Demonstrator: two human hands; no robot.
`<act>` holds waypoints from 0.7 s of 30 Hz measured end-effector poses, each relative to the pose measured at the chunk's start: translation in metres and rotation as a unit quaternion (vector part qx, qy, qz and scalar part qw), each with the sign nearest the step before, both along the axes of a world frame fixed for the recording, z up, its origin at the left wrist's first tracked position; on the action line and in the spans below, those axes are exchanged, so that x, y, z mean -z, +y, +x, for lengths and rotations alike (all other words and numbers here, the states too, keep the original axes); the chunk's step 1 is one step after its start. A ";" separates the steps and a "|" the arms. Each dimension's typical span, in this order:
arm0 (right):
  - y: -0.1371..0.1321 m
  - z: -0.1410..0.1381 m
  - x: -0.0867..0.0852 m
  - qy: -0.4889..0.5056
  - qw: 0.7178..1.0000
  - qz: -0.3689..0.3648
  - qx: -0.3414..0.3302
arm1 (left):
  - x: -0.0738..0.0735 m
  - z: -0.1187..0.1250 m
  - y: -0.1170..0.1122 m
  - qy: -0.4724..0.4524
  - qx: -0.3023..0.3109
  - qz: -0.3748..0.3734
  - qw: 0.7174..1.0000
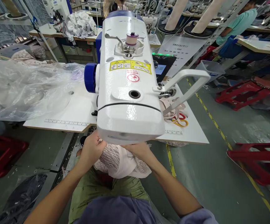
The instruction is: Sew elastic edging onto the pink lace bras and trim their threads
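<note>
A white sewing machine (127, 77) fills the middle of the view, seen from above its head. Below its front end, my left hand (91, 151) is closed in a pinch on the left edge of a pale pink lace garment piece (119, 161). My right hand (138, 149) lies on the garment's right side; its fingers go under the machine head and are hidden. The lace piece hangs down over my lap. A spool of thread (132, 38) stands on top of the machine.
White work table (76, 112) with a ruler strip along its front edge. Clear plastic sheeting (20, 90) at left. Pink straps and scissors (178, 116) at the machine's right. Red plastic stools (261, 161) on the green floor at right. Another person (237, 25) sits far back.
</note>
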State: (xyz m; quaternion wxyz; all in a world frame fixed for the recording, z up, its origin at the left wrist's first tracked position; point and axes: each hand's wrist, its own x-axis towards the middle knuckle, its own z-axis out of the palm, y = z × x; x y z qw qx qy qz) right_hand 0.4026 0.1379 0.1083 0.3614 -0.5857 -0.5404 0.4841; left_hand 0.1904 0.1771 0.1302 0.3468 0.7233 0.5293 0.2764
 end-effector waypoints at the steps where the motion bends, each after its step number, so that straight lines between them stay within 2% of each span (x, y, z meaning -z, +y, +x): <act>1: 0.000 0.000 0.000 -0.001 1.000 -0.002 -0.003 | 0.001 0.000 0.001 0.005 0.000 -0.001 1.000; 5: -0.002 0.000 0.005 0.011 1.000 0.001 -0.006 | 0.002 -0.005 0.000 0.015 0.001 -0.018 1.000; 8: -0.007 0.000 0.014 0.032 0.999 -0.008 0.004 | 0.013 -0.014 -0.011 0.015 -0.031 -0.047 0.998; 12: -0.016 0.003 0.027 0.068 0.997 -0.029 0.017 | 0.050 -0.027 -0.045 -0.024 -0.076 0.024 0.997; 14: -0.021 0.005 0.031 0.079 0.996 -0.024 0.026 | 0.073 -0.029 -0.066 -0.050 -0.048 0.056 0.996; 17: -0.028 0.010 0.036 0.090 0.995 -0.015 0.028 | 0.103 -0.026 -0.094 -0.047 0.001 0.067 0.997; 21: -0.035 0.017 0.045 0.090 0.995 -0.005 0.042 | 0.126 -0.017 -0.111 0.016 0.010 0.061 0.998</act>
